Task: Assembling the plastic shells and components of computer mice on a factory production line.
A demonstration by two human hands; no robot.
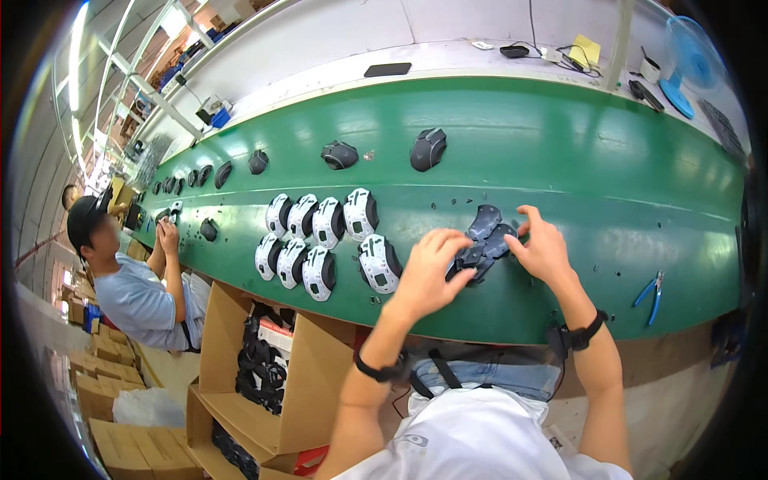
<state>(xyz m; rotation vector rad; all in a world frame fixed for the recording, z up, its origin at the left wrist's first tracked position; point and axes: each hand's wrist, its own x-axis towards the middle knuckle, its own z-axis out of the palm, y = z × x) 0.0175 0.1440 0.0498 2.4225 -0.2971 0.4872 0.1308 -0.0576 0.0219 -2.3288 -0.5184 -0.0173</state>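
Well, on the broad green bench [688, 232], the heap of dark shell pieces [498, 242] sits right between your two hands. Expect each piece to be light and stiff, probably thin plastic, a little slippery on its curved face and easy to scuff or crack at narrow ends. Take hold by opposite outer edges, pressing gently. Your left hand [432, 272] is at the heap's left side, thumb and fingers spread with a gap between; your right hand [542, 246] is at its right side, forefinger and thumb apart. You can't tell whether either touches a piece. Tiny dark bits [454, 200] lie just beyond.
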